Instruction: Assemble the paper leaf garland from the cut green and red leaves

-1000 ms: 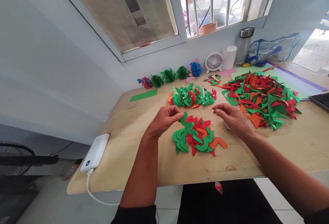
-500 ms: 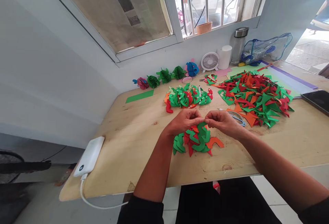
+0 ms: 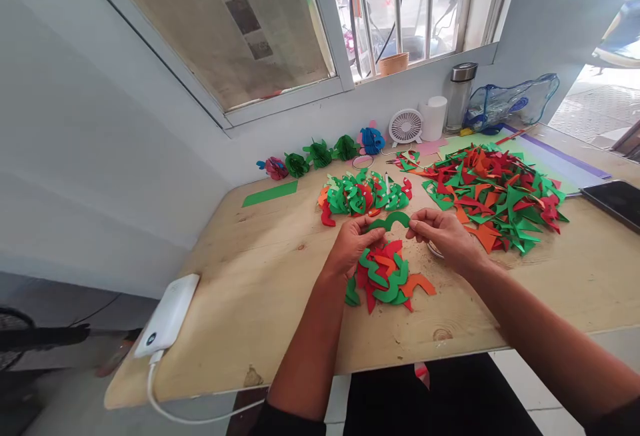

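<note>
A wavy green paper cutout stretches between my two hands, above the table. My left hand pinches its left end, thumb in front. The right end is pinched by my right hand. Just below lies a small pile of curved red, green and orange paper pieces. Beyond my hands is another heap of curled green and red pieces, some with pale spots. Part of a rounded tool beneath my right hand is mostly hidden.
A large heap of paper scraps covers the right, near a black phone. Along the wall stand paper figures, a small white fan and a glass bottle. A white power bank with a cable lies at the left edge.
My hands have moved apart, and the green cutout now shows stretched between them. Earlier the fingertips met above the small pile. The view has shifted slightly.
</note>
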A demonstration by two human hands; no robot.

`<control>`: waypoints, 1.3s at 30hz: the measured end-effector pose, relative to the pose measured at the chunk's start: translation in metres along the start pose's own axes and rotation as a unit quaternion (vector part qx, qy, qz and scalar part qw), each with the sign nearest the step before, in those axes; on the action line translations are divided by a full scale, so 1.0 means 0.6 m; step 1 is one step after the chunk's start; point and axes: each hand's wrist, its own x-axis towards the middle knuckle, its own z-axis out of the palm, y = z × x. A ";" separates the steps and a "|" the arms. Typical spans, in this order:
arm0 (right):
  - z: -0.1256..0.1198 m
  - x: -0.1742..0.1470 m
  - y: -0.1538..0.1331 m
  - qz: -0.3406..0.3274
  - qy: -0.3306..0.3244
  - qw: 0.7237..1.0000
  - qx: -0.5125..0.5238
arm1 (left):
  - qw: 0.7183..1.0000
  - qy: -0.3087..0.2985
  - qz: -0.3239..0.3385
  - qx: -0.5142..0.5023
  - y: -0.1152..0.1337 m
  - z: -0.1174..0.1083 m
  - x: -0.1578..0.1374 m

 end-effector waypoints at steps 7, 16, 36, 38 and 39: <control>0.004 -0.003 0.013 0.019 -0.177 0.981 -0.074 | 0.988 0.045 0.004 -0.147 -0.015 0.004 0.018; -0.008 0.001 0.006 -0.019 -0.094 0.985 -0.147 | 0.995 -0.025 -0.019 -0.097 -0.026 0.017 0.015; -0.066 0.023 0.005 -0.063 0.200 0.903 -0.374 | 0.997 -0.035 -0.018 -0.072 -0.045 0.040 0.009; -0.073 0.024 0.009 -0.063 0.196 0.875 -0.438 | 0.996 -0.055 -0.015 -0.061 -0.047 0.045 0.007; -0.075 0.024 0.012 -0.063 0.189 0.863 -0.464 | 0.997 -0.061 -0.009 -0.051 -0.048 0.047 0.006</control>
